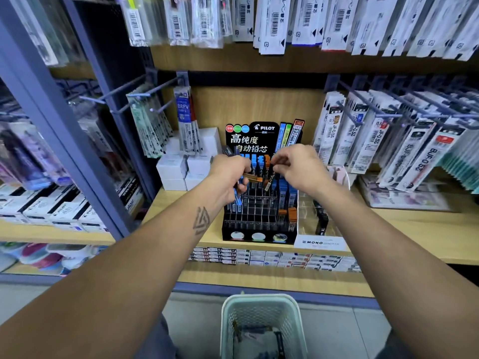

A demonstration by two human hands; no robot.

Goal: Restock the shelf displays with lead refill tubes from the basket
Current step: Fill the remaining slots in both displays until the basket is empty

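A black Pilot lead display rack (259, 218) stands on the wooden shelf, with blue and orange refill tubes in some of its slots. My left hand (229, 174) grips a bundle of lead refill tubes (252, 178), blue and orange ones sticking out of the fist, over the rack's left side. My right hand (298, 168) pinches one small orange-capped tube (269, 181) above the rack's back rows. A pale green mesh basket (261, 325) sits below on the floor, holding a few more tubes.
A clear MONO display box (320, 240) stands right of the rack. White boxes (181, 169) are stacked to its left. Hanging refill packs on metal hooks (388, 130) crowd both sides and above. The shelf's front edge (272, 255) carries price labels.
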